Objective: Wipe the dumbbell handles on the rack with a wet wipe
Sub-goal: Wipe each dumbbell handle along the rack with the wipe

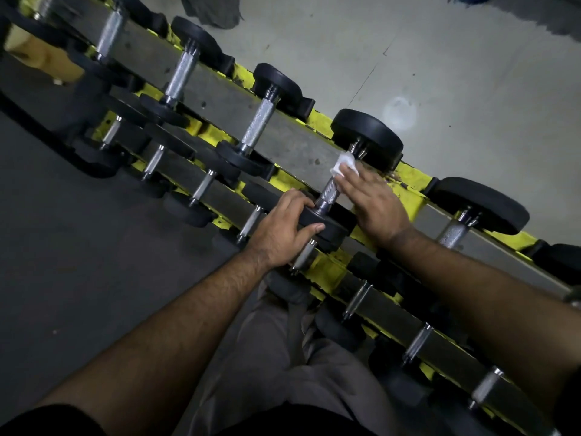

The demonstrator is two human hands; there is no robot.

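A yellow and grey rack point(320, 122) runs diagonally across the view, with black dumbbells on two tiers. In the middle lies one dumbbell with a knurled steel handle point(328, 191). My right hand point(374, 204) presses a white wet wipe point(344, 163) against the upper part of that handle, near the far weight head point(367, 136). My left hand point(284, 228) grips the near weight head point(327, 226) of the same dumbbell, thumb on its front face.
More dumbbells lie on the upper tier to the left point(261, 124) and right point(454, 229). Smaller ones fill the lower tier point(204, 185). A pale wall point(440, 73) stands behind the rack. Dark floor point(78, 247) spreads at the left. My grey trousers point(283, 357) are below.
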